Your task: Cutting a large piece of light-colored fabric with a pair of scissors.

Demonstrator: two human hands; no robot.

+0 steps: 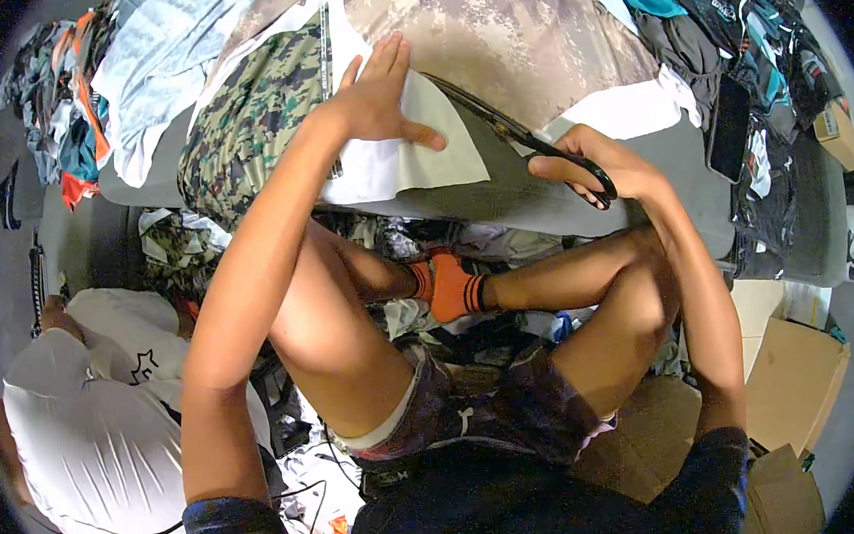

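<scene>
My left hand (379,105) lies with its fingers stretched out on a piece of white cloth (453,154) at the near edge of the grey work surface (543,206). Under and beside that cloth is green camouflage fabric (254,110). My right hand (614,162) is wrapped round the black handles of a pair of large scissors (501,123). Their blades point up and left, along the right side of the white cloth, with the tips close to my left fingers. Whether the blades have cloth between them I cannot tell. Beyond them spreads a tan mottled fabric (499,30).
Light blue cloth (165,62) and dark garments (41,76) lie at the far left. A mixed heap of clothes (728,12) and a black phone (729,128) are at the right. Cardboard boxes (797,378) stand lower right. Another person in white (100,443) sits at lower left.
</scene>
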